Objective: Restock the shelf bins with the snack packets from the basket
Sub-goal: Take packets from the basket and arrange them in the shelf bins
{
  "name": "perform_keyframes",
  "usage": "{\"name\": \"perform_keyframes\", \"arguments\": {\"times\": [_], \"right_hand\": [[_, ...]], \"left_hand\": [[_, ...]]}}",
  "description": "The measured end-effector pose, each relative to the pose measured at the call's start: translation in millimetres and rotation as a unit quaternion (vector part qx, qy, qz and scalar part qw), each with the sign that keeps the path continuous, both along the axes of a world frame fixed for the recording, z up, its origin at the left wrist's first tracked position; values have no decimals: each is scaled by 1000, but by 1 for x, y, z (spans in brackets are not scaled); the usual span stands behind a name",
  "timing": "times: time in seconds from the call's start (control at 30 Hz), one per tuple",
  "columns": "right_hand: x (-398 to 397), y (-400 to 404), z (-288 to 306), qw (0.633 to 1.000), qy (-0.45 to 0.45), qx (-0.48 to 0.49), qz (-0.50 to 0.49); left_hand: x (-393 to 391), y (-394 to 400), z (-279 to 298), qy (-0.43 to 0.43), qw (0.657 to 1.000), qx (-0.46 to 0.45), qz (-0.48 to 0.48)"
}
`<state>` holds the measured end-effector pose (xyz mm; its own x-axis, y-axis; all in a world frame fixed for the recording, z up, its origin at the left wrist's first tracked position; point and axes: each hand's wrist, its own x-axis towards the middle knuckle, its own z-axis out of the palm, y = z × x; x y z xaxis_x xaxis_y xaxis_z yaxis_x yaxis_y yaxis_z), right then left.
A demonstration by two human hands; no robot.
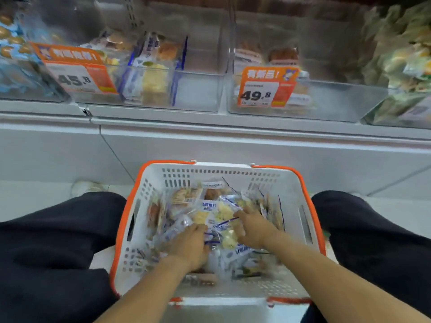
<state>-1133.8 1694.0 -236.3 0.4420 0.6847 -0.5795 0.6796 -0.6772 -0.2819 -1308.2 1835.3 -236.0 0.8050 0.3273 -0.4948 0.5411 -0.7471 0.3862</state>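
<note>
A white basket (pixel 289 190) with orange handles sits on the floor between my knees, filled with several clear snack packets (pixel 210 206) printed in blue. Both my hands are down inside it. My left hand (pixel 190 247) lies on the pile with its fingers curled over packets near the middle. My right hand (pixel 250 228) reaches in from the right, its fingers bent onto a packet with yellow pieces (pixel 225 212). Above, clear shelf bins stand in a row: the middle bin (pixel 200 89) holds a few similar packets, and the right bin (pixel 338 99) holds brown ones.
Orange price tags reading 45.8 (pixel 77 71) and 49.8 (pixel 265 87) hang on the bin fronts. A bin of blue packets (pixel 18 66) stands far left, and one of green packets (pixel 403 66) far right. A white shelf base (pixel 210 141) runs below the bins.
</note>
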Motion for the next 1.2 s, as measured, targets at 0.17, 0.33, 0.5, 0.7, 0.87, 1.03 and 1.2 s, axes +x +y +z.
{"name": "perform_keyframes", "arguments": {"times": [0.17,0.33,0.5,0.7,0.87,1.03,1.2], "right_hand": [[1,-18,-30,999,-6,4,-41],[-2,-2,-8,994,33,39,-101],[4,18,43,999,31,-20,8],[26,22,116,978,74,163,-104],[20,26,152,894,182,320,-256],[20,27,164,906,153,318,-233],[0,36,190,877,173,395,-212]], "left_hand": [[-4,-19,-8,27,999,31,-35],[2,-23,-9,11,1000,-1,-7],[15,-28,-3,-35,985,-108,131],[40,-24,32,-127,879,-259,379],[53,2,82,-256,662,-493,504],[56,47,140,-300,759,-324,478],[56,69,217,-360,851,-214,318]]}}
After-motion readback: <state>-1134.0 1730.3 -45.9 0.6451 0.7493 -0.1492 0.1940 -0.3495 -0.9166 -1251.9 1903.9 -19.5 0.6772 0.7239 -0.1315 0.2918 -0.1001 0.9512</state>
